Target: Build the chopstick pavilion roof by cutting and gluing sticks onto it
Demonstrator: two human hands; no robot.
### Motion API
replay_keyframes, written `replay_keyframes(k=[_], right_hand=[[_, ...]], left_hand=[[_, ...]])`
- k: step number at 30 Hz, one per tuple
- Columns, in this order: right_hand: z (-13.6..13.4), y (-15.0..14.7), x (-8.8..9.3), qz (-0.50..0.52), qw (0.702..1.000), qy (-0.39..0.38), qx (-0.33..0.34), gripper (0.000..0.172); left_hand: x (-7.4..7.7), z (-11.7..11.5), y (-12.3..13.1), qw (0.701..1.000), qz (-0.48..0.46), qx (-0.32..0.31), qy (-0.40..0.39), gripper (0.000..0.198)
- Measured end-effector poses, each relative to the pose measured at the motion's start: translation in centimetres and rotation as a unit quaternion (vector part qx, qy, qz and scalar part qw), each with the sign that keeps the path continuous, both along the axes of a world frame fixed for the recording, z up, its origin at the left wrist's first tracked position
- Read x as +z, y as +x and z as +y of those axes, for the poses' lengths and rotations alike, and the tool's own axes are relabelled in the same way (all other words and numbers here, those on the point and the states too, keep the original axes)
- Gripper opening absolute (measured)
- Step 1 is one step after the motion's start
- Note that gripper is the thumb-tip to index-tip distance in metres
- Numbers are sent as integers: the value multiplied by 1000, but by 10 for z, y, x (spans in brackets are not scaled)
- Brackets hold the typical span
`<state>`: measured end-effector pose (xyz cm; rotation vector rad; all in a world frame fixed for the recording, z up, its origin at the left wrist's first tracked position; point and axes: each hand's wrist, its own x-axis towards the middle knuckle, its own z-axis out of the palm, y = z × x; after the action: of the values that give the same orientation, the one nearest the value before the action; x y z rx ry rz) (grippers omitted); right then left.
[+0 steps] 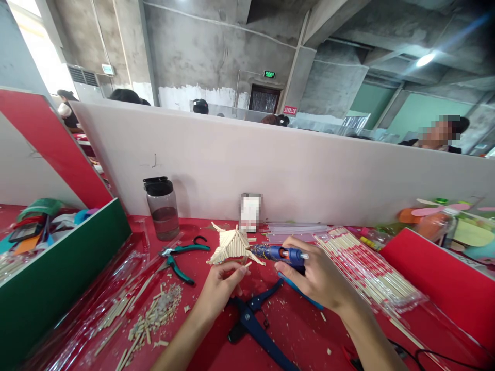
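Between the thumb and fingers of my left hand [222, 286] is a short wooden stick [248, 265]. My right hand [323, 275] grips a blue hot glue gun [280, 253], its tip pointing left at the right side of a small model roof [231, 245] built from pale sticks, with upturned corners. Whether the tip touches the roof, I cannot tell. Just under my left hand lies a dark blue hand cutter [251, 319]. Green-handled pliers [176, 255] rest open to the left, near a pile of cut stick bits [162, 306].
A water bottle [161, 208] stands by the white partition [290, 170]. Packs of wooden sticks [371, 268] lie on the right, before a red board [436, 281]. On the left are a green board [69, 283] and loose sticks [119, 309]. A black cable [421, 353] runs bottom right.
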<state>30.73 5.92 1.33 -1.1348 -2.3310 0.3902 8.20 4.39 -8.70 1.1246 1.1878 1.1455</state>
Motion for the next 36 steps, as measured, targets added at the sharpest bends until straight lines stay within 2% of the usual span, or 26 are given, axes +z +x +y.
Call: replay_keyframes(k=[17, 28, 36], right_hand=[[2, -4, -4, -53, 996, 61, -46, 31], [0, -6, -6, -68, 995, 60, -28, 30], [1, -4, -3, -72, 992, 99, -41, 30]], left_hand=[[4, 0, 3, 1000, -20, -1, 8, 49], [4, -1, 2, 1000, -9, -3, 12, 47], [1, -1, 2, 1000, -14, 0, 12, 46]])
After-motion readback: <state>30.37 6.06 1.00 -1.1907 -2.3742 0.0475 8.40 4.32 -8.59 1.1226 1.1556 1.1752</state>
